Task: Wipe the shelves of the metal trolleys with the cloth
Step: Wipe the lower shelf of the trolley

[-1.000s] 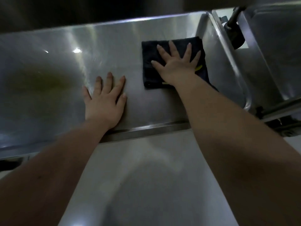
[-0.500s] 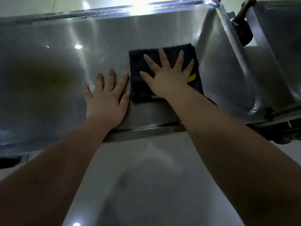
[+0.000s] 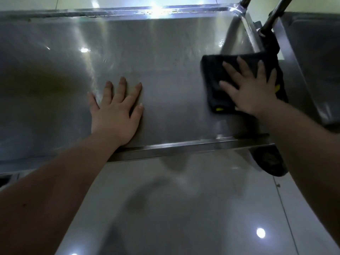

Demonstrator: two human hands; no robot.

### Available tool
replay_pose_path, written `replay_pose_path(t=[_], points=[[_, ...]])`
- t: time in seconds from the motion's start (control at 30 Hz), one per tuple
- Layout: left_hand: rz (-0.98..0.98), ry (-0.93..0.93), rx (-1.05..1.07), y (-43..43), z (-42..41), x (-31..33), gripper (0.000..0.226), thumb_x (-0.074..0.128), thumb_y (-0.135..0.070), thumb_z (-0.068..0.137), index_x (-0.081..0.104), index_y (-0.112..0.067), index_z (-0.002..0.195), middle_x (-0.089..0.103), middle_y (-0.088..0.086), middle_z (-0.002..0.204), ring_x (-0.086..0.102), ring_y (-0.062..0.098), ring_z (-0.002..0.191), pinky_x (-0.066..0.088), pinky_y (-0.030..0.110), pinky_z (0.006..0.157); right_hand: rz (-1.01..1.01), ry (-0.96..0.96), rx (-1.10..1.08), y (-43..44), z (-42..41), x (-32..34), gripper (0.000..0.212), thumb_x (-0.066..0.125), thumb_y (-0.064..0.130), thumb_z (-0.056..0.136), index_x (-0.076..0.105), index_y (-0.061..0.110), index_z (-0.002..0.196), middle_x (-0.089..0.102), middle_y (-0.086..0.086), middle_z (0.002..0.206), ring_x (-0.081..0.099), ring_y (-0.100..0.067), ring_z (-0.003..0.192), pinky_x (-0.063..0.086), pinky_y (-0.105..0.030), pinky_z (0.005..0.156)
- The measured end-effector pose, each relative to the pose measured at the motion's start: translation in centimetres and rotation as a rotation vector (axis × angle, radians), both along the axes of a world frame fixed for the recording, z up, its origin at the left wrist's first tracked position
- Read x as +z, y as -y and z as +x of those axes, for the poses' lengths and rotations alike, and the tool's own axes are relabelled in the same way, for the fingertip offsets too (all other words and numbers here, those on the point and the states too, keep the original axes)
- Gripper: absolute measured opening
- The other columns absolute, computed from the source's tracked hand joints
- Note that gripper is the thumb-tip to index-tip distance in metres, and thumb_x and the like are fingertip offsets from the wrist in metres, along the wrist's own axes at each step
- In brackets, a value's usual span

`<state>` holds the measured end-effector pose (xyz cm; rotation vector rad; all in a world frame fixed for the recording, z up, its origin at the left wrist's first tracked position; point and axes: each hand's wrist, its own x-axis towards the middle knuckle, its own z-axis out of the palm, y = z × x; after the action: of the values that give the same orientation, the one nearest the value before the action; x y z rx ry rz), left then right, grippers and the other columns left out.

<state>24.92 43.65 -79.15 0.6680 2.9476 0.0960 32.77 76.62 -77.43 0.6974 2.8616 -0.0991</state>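
The right hand (image 3: 252,89) presses flat, fingers spread wide, on the dark cloth (image 3: 217,85) at the right of the frame, on the metal shelf (image 3: 165,61). The left hand (image 3: 117,111) lies flat, fingers straight, at centre-left on the shelf

Overall: dim, grey, low contrast.
Glare: white burst on the far rim of the shelf (image 3: 165,61), top centre; small bright spots upper left and on the floor (image 3: 202,208), lower right.
Shadows: soft dark patch on the floor, lower centre; lower corners dark.
Blur: cloth (image 3: 211,85) edges smeared.
Distortion: rims bow near the frame edges.
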Motion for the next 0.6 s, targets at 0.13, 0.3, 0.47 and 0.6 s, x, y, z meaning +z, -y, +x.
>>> replay_pose_path(t=[0.13,0.3,0.47,0.6], points=[[0.001,-0.005,0.002,0.2,0.2,0.0,0.056,0.016,-0.054,0.099,0.003,-0.049,0.153,-0.004,-0.005,0.166,-0.004,0.026,0.151,-0.005,0.064,0.114,-0.075,0.031,-0.022,4.1,6.6,0.1,0.062,0.02,0.072,0.091,-0.006,0.06,0.146,-0.014,0.015,0.163,-0.018,-0.034,0.148,-0.013,-0.057,0.116],[-0.013,-0.007,-0.006,-0.1,0.1,0.0,0.056,0.015,-0.053,0.1,0.001,-0.047,0.154,-0.003,-0.004,0.166,-0.005,0.027,0.152,-0.005,0.063,0.114,-0.044,0.031,-0.037,3.0,3.4,0.2,0.064,0.017,0.08,0.088,-0.005,0.062,0.145,-0.012,0.015,0.163,-0.016,-0.036,0.148,-0.012,-0.059,0.116],[0.006,-0.003,-0.014,-0.2,0.1,0.0,0.057,0.013,-0.054,0.098,0.002,-0.047,0.154,-0.003,-0.004,0.166,-0.006,0.027,0.152,-0.005,0.064,0.114,-0.056,-0.02,-0.172,1.3,-6.9,0.1,0.065,0.019,0.077,0.09,0.004,0.056,0.149,-0.005,0.012,0.165,-0.013,-0.043,0.147,-0.01,-0.066,0.113],[0.0,0.009,-0.01,-0.4,0.1,0.0,0.058,0.015,-0.052,0.099,-0.001,-0.044,0.155,-0.006,-0.004,0.166,-0.008,0.026,0.151,-0.007,0.064,0.113,-0.075,-0.036,-0.048,9.5,-9.6,-0.2,0.065,0.019,0.075,0.091,0.003,0.054,0.151,-0.007,0.011,0.164,-0.015,-0.047,0.145,-0.011,-0.07,0.11]])
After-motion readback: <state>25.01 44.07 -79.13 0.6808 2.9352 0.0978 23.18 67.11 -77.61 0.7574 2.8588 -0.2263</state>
